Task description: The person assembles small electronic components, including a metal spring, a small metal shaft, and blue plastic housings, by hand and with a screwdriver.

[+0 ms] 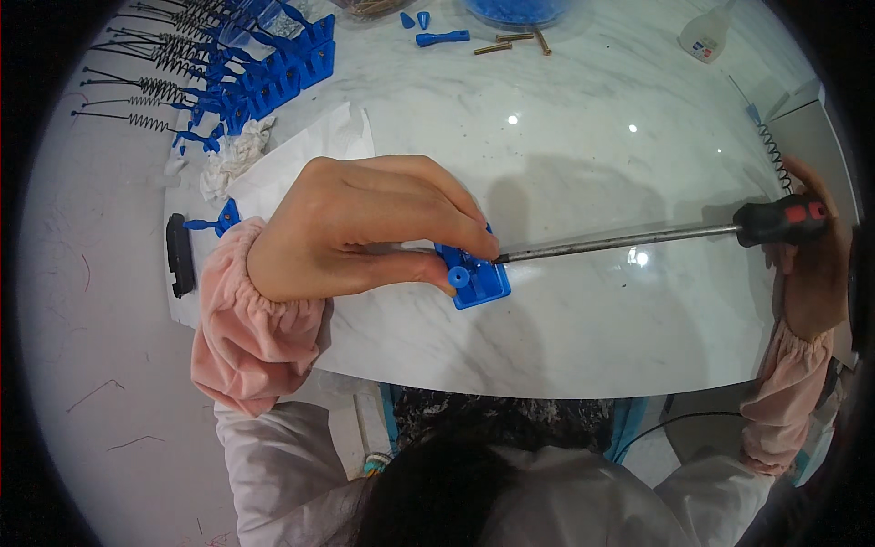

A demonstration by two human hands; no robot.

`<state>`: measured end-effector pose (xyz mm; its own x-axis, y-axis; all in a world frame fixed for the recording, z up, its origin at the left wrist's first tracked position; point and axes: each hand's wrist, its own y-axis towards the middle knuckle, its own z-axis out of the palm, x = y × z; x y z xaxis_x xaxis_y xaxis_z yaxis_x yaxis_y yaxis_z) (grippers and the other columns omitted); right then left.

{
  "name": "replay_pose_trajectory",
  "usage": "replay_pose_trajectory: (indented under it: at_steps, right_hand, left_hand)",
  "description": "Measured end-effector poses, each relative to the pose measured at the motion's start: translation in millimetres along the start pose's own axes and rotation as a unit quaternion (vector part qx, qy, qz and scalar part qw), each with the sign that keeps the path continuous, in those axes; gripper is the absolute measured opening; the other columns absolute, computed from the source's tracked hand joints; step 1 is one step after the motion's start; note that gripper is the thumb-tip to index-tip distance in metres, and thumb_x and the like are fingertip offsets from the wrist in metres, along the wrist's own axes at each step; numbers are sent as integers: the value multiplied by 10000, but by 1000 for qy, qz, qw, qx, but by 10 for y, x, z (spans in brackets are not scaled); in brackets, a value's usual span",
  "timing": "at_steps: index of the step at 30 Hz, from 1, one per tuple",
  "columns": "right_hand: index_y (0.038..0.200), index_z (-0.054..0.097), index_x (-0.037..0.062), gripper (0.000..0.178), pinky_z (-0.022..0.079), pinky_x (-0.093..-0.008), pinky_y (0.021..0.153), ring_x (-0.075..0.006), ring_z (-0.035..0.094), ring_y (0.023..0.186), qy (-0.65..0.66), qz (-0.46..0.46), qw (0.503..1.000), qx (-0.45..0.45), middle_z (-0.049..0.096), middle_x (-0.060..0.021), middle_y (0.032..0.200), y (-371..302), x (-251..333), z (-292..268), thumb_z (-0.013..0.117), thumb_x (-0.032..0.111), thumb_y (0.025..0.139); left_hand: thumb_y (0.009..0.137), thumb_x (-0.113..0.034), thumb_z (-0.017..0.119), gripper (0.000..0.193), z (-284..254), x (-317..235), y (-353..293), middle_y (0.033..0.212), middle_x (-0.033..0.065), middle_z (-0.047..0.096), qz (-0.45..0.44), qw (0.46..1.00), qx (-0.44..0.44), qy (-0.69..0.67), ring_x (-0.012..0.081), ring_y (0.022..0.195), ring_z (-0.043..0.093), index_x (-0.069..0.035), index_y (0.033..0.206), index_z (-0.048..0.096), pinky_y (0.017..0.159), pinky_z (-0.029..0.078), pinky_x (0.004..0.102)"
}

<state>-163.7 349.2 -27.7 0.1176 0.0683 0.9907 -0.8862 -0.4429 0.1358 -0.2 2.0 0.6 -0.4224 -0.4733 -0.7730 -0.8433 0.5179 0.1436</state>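
Observation:
My left hand (383, 228) pinches a small blue plastic part (481, 290) against the marble-look table, thumb and fingertips on its near and far sides. The part has a flat base and a round peg. A long screwdriver (629, 244) lies nearly level across the picture, its tip at the part's right side beside my fingertips. My right hand (811, 283) is wrapped round its black and red handle at the right edge. A dark coil spring (773, 150) with a blue end rises from beside that hand; whether my fingers hold it too, I cannot tell.
Several blue pieces with springs (264, 87) stand clustered at the far left. White crumpled tissue (235, 157), a blue piece (219, 219) and a black bar (180, 255) lie left. Brass screws (493, 48), a blue bowl (515, 11) and a white bottle (705, 35) are at the back.

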Motion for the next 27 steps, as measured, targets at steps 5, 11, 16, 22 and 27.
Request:
replay_pose_trajectory:
  at_steps: [5, 11, 16, 22, 27]
  right_hand:
    - [1245, 457, -19, 465, 257, -149, 448, -24, 358, 472, -71, -21, 995, 60, 452, 26, 621, 31, 8, -222, 338, 357, 999]
    - [1189, 527, 38, 398, 293, -141, 426, -24, 359, 445, -123, 15, 991, 39, 543, -21, 710, 52, 36, -345, 399, 367, 1005]
    - [1130, 569, 52, 394, 300, -144, 416, -28, 373, 447, -162, 10, 987, -1, 577, -27, 781, 86, -177, -544, 419, 392, 999]
    - [1110, 580, 59, 385, 315, -149, 416, -21, 406, 467, -207, 10, 978, -8, 586, -22, 804, 83, -58, -412, 433, 397, 996]
    - [1117, 579, 41, 415, 298, -146, 418, -24, 386, 460, -191, 41, 981, 13, 578, -23, 851, 79, -41, -446, 413, 403, 1004]
  left_hand:
    - [725, -55, 726, 256, 19, 34, -6, 928, 149, 701, 15, 1000, -7, -3, 266, 961, 639, 55, 956, 705, 782, 561, 316]
    - [734, -70, 726, 255, -1, 16, 6, 929, 149, 701, 10, 1000, -7, -9, 265, 962, 640, 55, 955, 706, 783, 562, 315]
    - [739, -80, 724, 259, 7, 20, 6, 927, 148, 701, 13, 1000, -2, 1, 269, 965, 638, 59, 956, 704, 784, 561, 320]
    - [740, -77, 721, 259, 5, 28, -5, 924, 146, 701, 10, 1000, -1, -3, 270, 972, 634, 67, 955, 700, 787, 561, 322]
    - [744, -70, 717, 248, -2, 18, -5, 924, 146, 701, 6, 1000, -1, -3, 271, 973, 634, 66, 951, 700, 788, 560, 325]
